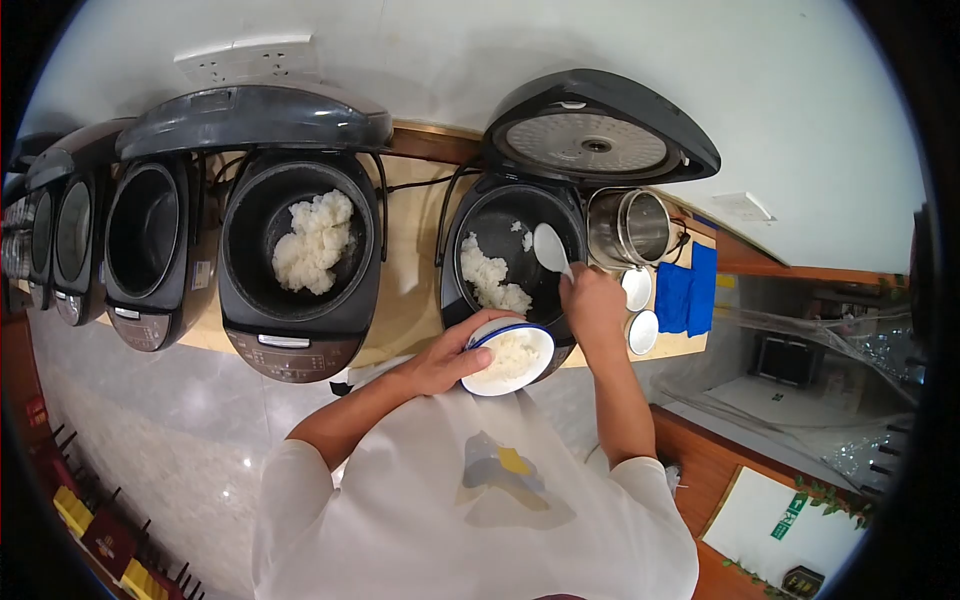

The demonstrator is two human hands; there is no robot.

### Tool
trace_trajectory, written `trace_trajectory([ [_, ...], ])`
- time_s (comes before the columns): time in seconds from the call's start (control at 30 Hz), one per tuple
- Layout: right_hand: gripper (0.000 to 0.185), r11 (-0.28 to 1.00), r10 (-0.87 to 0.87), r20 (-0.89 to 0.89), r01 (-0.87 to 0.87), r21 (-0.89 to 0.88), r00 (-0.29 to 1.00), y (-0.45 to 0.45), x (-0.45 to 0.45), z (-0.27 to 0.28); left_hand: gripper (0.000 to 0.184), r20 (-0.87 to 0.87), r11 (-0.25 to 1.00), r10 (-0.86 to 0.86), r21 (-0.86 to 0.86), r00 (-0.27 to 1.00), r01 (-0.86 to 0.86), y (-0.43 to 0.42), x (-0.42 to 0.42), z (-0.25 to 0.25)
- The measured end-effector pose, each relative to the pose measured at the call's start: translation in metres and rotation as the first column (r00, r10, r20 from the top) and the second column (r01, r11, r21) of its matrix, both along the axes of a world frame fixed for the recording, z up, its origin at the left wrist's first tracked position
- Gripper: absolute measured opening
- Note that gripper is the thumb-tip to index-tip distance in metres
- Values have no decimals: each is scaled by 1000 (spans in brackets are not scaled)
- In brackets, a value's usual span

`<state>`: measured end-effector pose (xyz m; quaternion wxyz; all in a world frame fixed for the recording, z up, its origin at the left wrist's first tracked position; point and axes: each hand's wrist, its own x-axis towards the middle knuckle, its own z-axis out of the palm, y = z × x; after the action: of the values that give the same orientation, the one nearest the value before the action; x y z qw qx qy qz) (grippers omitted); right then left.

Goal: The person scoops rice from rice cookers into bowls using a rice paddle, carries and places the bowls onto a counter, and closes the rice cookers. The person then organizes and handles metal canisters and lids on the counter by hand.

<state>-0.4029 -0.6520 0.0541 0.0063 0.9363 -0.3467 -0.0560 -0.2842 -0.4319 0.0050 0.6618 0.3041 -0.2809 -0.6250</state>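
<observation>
My left hand (450, 358) grips a white bowl (541, 349) with a blue rim, tilted a little, its thumb over the edge. Cooked rice (513, 360) lies inside the bowl. In my right hand (595, 308) is a white rice paddle (550, 248), its head over the inside of the open rice cooker (457, 290) in front of me. Clumps of rice (487, 275) lie in the left part of that cooker's dark pot. The cooker's lid (600, 120) stands raised at the back.
Another open cooker (240, 300) with rice stands to the left, with several more beyond it. At right are a steel pot (647, 225), white bowls (642, 332) and blue cloths (688, 290). Cables run behind the cookers along the wooden table (408, 290).
</observation>
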Motion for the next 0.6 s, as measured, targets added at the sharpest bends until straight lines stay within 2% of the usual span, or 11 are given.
trace_trajectory([
  [0.07, 14, 994, 104, 111, -107, 22, 988, -3, 7, -9, 73, 3, 1000, -9, -3, 1000, 9, -1, 1, 0],
  [0.23, 11, 972, 233, 127, -235, 4, 964, 1, 10, -15, 74, -5, 1000, -16, 3, 1000, 16, 0, 1, 1],
  [0.33, 14, 947, 318, 196, -321, -13, 928, 2, 6, -18, 74, -2, 1000, -17, 9, 1000, 17, -1, 2, 3],
  [0.4, 21, 899, 414, 220, -435, 52, 883, 6, 6, -16, 75, 4, 1000, -20, 4, 1000, 20, -1, 2, 3],
  [0.5, 22, 868, 441, 264, -482, 116, 858, 11, 7, -17, 75, 23, 1000, -14, 4, 1000, 14, -1, 3, 3],
  [0.6, 26, 873, 367, 298, -437, 217, 881, 7, 8, -8, 76, 7, 1000, -11, 3, 1000, 11, -1, 1, -1],
])
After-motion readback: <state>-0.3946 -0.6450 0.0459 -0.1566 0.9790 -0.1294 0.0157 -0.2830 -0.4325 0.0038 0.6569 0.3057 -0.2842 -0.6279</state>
